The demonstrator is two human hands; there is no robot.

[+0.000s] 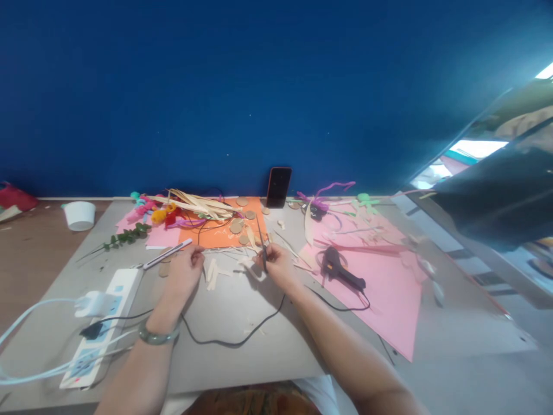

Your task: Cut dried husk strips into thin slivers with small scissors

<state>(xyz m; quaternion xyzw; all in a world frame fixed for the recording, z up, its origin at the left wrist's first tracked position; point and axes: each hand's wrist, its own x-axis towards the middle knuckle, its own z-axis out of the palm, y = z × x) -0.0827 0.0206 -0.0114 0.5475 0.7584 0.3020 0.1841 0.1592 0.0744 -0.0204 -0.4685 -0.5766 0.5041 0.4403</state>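
One slim dark tool (261, 242) is pinched in the right hand (277, 264) over a grey table (276, 343). The left hand (186, 266) curls beside thin sticks (227, 250); whether it grips any, I cannot tell. Pale scraps (212, 274) lie between both hands; a glue gun (341, 271) lies farther right.

Glare hazes the blurred, stretched right side.

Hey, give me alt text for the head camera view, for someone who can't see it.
A person's right hand holds a slim dark tool over a cluttered grey tabletop; the left hand is beside a white pen-like tool. Around them are pale strips, orange paper, pink paper, a black glue gun and a white power strip. A phone stands near the blue wall.
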